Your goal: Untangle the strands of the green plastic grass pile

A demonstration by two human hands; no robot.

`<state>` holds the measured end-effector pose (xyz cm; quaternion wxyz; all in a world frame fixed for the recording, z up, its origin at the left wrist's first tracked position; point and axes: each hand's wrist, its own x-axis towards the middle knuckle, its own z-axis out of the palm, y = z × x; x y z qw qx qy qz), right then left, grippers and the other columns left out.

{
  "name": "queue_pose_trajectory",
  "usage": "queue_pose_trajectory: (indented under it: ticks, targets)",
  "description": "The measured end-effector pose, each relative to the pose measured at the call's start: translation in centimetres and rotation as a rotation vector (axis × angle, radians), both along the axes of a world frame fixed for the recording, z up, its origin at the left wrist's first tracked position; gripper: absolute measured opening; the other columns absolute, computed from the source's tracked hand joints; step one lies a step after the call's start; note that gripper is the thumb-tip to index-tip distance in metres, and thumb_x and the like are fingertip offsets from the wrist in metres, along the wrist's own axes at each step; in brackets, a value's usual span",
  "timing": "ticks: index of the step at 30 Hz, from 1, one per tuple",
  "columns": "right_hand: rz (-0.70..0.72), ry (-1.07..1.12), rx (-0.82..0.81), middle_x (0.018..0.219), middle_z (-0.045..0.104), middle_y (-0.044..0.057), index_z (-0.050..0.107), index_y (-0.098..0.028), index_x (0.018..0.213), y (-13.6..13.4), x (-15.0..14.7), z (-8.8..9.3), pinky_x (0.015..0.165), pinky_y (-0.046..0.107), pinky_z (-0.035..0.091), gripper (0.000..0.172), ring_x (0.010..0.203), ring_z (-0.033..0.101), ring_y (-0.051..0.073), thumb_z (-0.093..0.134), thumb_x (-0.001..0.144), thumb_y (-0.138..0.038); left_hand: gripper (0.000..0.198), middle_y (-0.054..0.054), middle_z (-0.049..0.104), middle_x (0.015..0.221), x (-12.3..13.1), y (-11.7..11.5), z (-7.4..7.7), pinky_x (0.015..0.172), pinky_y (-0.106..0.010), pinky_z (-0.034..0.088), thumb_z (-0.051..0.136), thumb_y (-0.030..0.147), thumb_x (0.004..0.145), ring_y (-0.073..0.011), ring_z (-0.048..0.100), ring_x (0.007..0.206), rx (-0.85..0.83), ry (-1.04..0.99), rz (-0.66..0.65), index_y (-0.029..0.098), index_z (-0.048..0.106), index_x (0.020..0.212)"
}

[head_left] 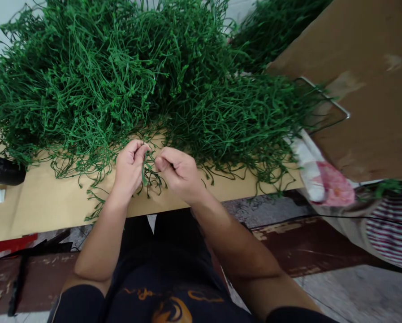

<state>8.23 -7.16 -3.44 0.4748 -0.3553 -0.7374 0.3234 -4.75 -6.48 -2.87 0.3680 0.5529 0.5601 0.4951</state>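
Observation:
My left hand (129, 163) is closed, thumb against the fingers, on a thin green stem (143, 174) that hangs below the pinch. Just to its right, my right hand (179, 169) is curled with thumb and forefinger pressed together; whatever lies between them is too small or hidden to make out. Both hands are over the front part of the table, a small gap apart. Behind them rises a large heap of green branching stems (120, 76), which look like artificial plant pieces. Loose stems (157, 184) lie under and around the hands.
A tan board (59, 202) covers the tabletop, its front edge close to my body. A black cylinder (4, 169) lies at the left. On the right stand a large cardboard sheet (365, 89), a bent metal wire (331, 101) and a pink-and-white cloth (331, 184).

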Motion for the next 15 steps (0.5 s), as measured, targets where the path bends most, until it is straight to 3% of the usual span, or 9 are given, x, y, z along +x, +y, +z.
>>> queue_pose_trajectory:
  ticks: [4,8,15]
  targets:
    - [-0.025,-0.003,0.149,0.060,0.041,0.001,0.035,-0.020,0.060,-1.1,-0.4,0.5,0.060,0.029,0.034,0.029,0.061,0.040,0.012,0.040,0.088,-0.029,0.019,0.003,0.049,0.063,0.2,-0.5,1.2,0.058,-0.021,0.037,0.045,0.024,0.084,-0.0083,0.041,0.058,0.080,0.164,0.027,0.019,0.049,0.067]
    - [-0.033,-0.004,0.167,0.061,0.042,0.001,0.034,-0.020,0.061,-1.7,-0.1,0.8,0.059,0.028,0.034,0.028,0.061,0.040,0.012,0.040,0.088,-0.025,0.020,0.003,0.047,0.061,0.1,-0.3,1.8,0.054,-0.021,0.034,0.046,0.026,0.084,-0.0077,0.038,0.054,0.117,0.168,-0.007,0.018,0.051,0.067]
    - [0.026,0.032,-0.203,0.067,0.050,0.002,0.050,-0.018,0.072,-0.6,1.5,1.0,0.059,0.026,0.037,0.035,0.062,0.045,0.010,0.039,0.089,-0.046,0.017,0.004,0.041,0.057,-1.2,0.5,1.0,0.052,-0.021,0.030,0.051,0.026,0.082,-0.0067,0.036,0.052,0.110,0.063,-0.042,0.017,0.049,0.067]
